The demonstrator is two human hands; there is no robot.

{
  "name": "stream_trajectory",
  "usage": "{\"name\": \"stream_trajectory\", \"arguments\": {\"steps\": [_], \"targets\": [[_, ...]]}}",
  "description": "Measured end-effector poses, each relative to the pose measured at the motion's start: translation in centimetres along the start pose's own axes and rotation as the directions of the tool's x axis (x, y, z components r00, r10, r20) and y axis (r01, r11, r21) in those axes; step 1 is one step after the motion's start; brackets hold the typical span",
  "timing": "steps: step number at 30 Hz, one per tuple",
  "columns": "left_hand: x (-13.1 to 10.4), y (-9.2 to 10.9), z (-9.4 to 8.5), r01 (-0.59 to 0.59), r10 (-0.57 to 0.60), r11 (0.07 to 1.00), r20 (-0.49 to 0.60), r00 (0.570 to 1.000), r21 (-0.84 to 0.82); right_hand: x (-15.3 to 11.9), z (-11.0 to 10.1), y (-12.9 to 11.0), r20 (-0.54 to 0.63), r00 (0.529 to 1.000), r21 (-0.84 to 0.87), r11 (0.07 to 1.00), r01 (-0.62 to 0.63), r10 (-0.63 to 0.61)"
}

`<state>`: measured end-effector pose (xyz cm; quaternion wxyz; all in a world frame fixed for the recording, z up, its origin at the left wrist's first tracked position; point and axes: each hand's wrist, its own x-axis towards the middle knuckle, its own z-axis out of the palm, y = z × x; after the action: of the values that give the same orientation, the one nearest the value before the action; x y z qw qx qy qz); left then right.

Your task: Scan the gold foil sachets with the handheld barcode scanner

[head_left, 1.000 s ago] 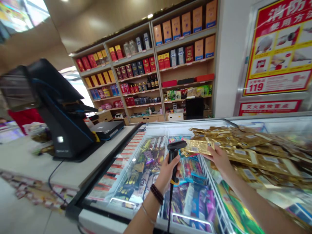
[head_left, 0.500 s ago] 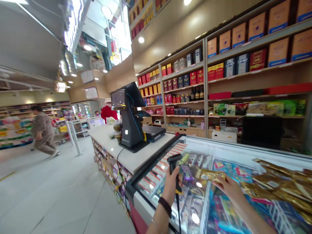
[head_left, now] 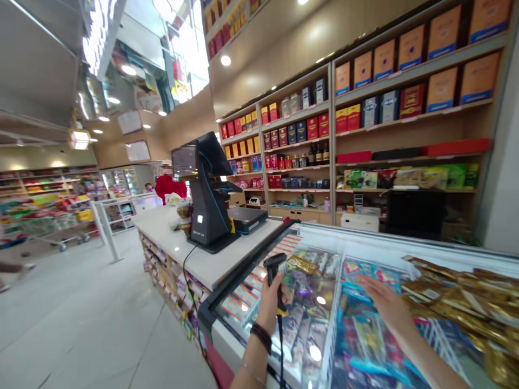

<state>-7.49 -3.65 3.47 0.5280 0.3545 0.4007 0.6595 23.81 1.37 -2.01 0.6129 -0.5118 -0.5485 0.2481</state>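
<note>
My left hand (head_left: pixel 272 299) is wrapped round the handle of a black barcode scanner (head_left: pixel 274 262), whose cable hangs down over the freezer glass. Just beyond the scanner head, a gold packet (head_left: pixel 302 264) lies on the left part of the freezer top. To the right, my right hand (head_left: pixel 383 302) is open with its fingers stretched out, nothing in it, over the glass above blue packs (head_left: pixel 371 274). A pile of gold packets (head_left: pixel 458 297) lies on the glass to the right of this hand.
A black register (head_left: pixel 208 200) and a dark flat device (head_left: pixel 248 219) stand on the white counter (head_left: pixel 162 220). Shelves of boxed goods (head_left: pixel 373 113) line the wall behind the freezer (head_left: pixel 221 337). A person in red (head_left: pixel 168 186) is beyond the counter.
My right hand has let go of the gold packet, which now lies near the scanner head. The camera view has turned slightly right. A walking person has mostly left the view at the left.
</note>
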Motion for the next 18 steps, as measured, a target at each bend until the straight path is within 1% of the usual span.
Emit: {"name": "stream_trajectory", "arguments": {"steps": [1,2,3,5,6,8,10,13,16,18], "targets": [[0.0,0.2,0.1,-0.001,0.001,1.0,0.001,1.0,0.012,0.6,-2.1,0.4,-0.03,0.998,-0.116,0.992,0.043,-0.047],[0.0,0.4,0.2,-0.002,0.002,1.0,0.003,1.0,0.024,1.1,-4.2,0.7,-0.041,0.995,-0.247,0.965,0.082,-0.095],[0.0,0.6,0.5,-0.002,0.001,0.999,0.007,1.0,0.033,1.5,-6.3,1.0,-0.032,0.989,-0.388,0.913,0.124,-0.148],[0.1,1.1,1.3,0.0,-0.001,0.999,0.02,1.0,0.038,1.7,-9.9,1.3,0.04,0.977,-0.641,0.744,0.186,-0.209],[0.2,1.3,1.8,0.001,-0.002,0.999,0.029,1.0,0.036,1.4,-11.2,1.4,0.091,0.974,-0.735,0.646,0.206,-0.206],[0.2,1.6,3.3,0.002,-0.004,0.999,0.058,0.998,0.032,0.5,-13.0,1.4,0.179,0.973,-0.849,0.477,0.229,-0.149],[0.1,1.6,5.0,-0.004,0.001,0.999,0.098,0.995,0.035,-0.8,-13.8,1.0,0.23,0.969,-0.898,0.362,0.248,-0.094],[-0.4,1.1,8.1,-0.017,0.01,0.999,0.166,0.986,0.038,-2.5,-13.8,-0.2,0.258,0.962,-0.924,0.267,0.274,-0.093],[-1.0,0.0,10.9,0.01,-0.019,0.999,0.255,0.967,0.035,-3.7,-13.3,-1.5,0.273,0.95,-0.927,0.222,0.302,-0.151],[-1.5,-1.0,12.3,0.044,-0.052,0.998,0.306,0.951,0.033,-4.2,-12.9,-2.1,0.277,0.943,-0.918,0.24,0.316,-0.182]]}}
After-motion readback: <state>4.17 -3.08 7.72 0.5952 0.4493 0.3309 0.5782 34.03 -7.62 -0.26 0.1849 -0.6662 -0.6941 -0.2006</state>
